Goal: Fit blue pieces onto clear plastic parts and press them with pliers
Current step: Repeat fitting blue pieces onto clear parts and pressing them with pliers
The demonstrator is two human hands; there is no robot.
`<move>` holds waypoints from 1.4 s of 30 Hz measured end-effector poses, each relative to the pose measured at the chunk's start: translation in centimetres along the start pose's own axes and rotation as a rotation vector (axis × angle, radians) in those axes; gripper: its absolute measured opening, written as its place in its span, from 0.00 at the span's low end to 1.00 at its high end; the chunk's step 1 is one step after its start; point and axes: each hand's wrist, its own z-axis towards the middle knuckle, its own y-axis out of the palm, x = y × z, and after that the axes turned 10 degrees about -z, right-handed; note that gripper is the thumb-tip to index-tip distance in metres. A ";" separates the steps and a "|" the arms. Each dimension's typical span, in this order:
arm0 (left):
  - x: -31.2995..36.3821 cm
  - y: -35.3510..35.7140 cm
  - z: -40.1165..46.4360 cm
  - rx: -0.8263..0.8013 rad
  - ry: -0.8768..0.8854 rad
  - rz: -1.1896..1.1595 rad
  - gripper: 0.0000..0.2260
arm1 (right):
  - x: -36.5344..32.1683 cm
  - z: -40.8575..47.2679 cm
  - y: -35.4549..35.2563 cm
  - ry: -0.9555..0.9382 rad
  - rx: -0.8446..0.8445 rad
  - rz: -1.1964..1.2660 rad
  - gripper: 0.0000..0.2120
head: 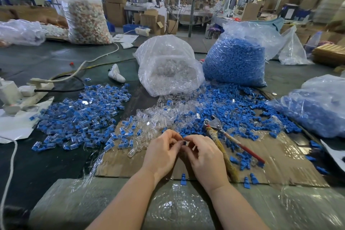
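My left hand (162, 152) and my right hand (202, 155) meet fingertip to fingertip over the cardboard sheet (291, 162). Between the fingertips sits a small blue piece (183, 143), pinched from both sides; whether a clear part is with it is hidden by my fingers. The pliers (224, 133), with a red handle and a tape-wrapped handle, lie on the cardboard just right of my right hand. Loose clear parts (155, 117) spread out just beyond my hands. Loose blue pieces (233, 106) cover the table to the right.
A heap of assembled blue-and-clear parts (80, 115) lies to the left. Behind stand a bag of clear parts (168, 67) and a bag of blue pieces (237, 61); another blue bag (317, 108) sits at the right. A power strip (33, 89) with cables is far left.
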 end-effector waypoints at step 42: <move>1.6 -0.5 3.1 0.225 -0.419 -0.616 0.04 | -0.9 3.3 -8.3 0.593 -0.866 0.510 0.01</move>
